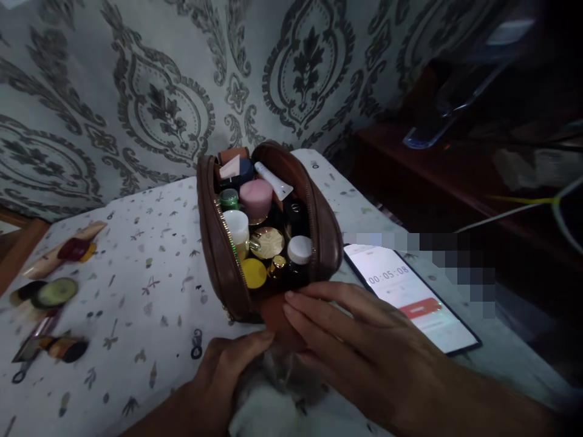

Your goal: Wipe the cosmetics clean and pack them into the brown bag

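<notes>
A brown leather cosmetic bag (pixel 325 233) lies unzipped on the patterned cloth, its mouth spread wide. Inside are a pink-lidded jar (pixel 255 197), a white-capped jar (pixel 236 227), a yellow lid (pixel 254 273), a gold compact (pixel 269 243), a white tube (pixel 274 181) and several other containers. My left hand (pixel 223 373) has its thumb on the edge of the orange-brown end flap (pixel 280 318), fingers curled underneath. From the right, my right hand (pixel 364 346) presses its fingertips on the same flap; its thumb is hidden. Something blurred, greyish-white (pixel 268 400), shows below the hands.
A phone (pixel 392 285) showing a running timer lies right of the bag. Tubes and small cosmetics (pixel 57 294) are scattered at left. Patterned wallpaper (pixel 164 103) rises behind. A dark red surface (pixel 410 164) with a clear plastic stand (pixel 455 103) is at right.
</notes>
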The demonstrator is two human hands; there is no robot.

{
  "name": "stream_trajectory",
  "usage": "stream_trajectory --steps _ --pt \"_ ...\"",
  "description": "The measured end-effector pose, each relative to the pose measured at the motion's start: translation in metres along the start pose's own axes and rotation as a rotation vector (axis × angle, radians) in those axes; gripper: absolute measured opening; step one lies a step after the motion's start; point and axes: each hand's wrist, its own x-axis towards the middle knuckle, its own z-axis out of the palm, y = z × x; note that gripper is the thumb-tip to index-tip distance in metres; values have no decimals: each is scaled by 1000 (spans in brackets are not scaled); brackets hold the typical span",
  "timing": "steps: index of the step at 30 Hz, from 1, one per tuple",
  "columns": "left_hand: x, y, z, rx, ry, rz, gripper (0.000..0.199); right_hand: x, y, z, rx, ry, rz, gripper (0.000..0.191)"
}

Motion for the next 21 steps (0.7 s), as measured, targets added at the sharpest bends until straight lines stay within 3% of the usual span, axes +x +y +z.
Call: stream_trajectory --steps 5,8,13,17,19,21 --pt "17 16 -19 192 45 326 43 -7 -4 9 -92 -8 -1 38" --pt "15 14 -26 358 10 415 34 -5 -13 8 -100 70 -22 39" --pt "-18 2 -32 707 -91 186 34 -1 -41 2 -85 201 -7 35" --pt "-50 1 -38 687 -72 73 68 0 -62 15 -15 228 -91 28" --pt "-62 1 -39 694 -35 39 59 4 -74 27 38 223 -134 25" --pt "-71 -2 -39 729 -5 24 37 11 -88 41 99 202 -145 23"
